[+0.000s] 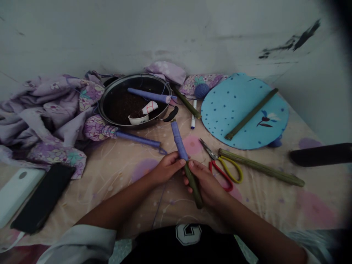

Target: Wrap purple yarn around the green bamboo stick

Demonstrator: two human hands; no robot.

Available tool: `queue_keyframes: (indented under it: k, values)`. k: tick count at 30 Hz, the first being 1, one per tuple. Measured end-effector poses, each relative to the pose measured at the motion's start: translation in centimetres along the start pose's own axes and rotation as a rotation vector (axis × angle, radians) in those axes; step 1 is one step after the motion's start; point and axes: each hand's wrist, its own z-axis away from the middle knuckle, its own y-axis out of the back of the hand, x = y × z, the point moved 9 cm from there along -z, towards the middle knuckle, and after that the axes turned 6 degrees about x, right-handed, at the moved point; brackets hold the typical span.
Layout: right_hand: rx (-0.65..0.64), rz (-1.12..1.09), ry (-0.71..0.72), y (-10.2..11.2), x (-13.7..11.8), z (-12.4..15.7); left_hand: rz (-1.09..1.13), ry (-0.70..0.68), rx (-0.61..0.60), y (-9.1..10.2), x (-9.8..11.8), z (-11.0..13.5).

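Between my two hands is a green plant stem (193, 183), tilted, its upper part wrapped in purple yarn (179, 141). My left hand (169, 168) closes on it from the left at the lower end of the wrapping. Just below, my right hand (202, 178) grips the bare green part. A thin strand of yarn runs down over the cloth below my left hand. Right of my hands lie scissors (223, 165) with red and yellow handles, blades apart. Beyond the stem's tip sits a black pan (137, 126) holding dark soil, a yarn-wrapped stick (148, 95) and a broken white cup (139, 119).
Bare stems lie beside the scissors (261, 168), on the round blue mat (220, 110) and by the pan. A marker (194, 114) and a yarn ball (201, 91) are near the mat. Bunched purple cloth (55, 102), a black phone (44, 198) and a white power bank (20, 194) occupy the left.
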Motion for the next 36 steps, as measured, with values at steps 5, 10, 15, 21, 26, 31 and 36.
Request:
queue_keyframes:
  k: [5,10,15,21,26,31,36]
  values:
    - [-0.021,-0.025,-0.011,0.0,0.3,-0.2,0.122,0.091,-0.081,-0.6,-0.6,0.3]
    - [-0.041,-0.03,-0.078,-0.1,0.7,0.1,0.135,0.067,-0.077,-0.3,-0.2,0.1]
    - [-0.089,-0.005,-0.023,-0.8,0.0,0.4,0.125,0.117,-0.12,0.1,-0.8,-0.2]
    - [-0.1,-0.008,-0.003,-0.9,-0.5,0.5,0.212,0.215,-0.155,-0.3,-1.1,-0.3]
    - [-0.117,-0.012,-0.019,-0.9,-0.3,0.4,0.189,0.186,-0.115,-0.2,-1.1,-0.4]
    - [-0.087,-0.066,-0.11,-0.4,0.6,0.2,0.122,0.15,-0.153,-0.7,-1.0,-0.1]
    - [-0.09,-0.102,-0.229,-0.2,1.3,0.2,0.097,0.115,-0.148,-0.8,-0.8,-0.1]
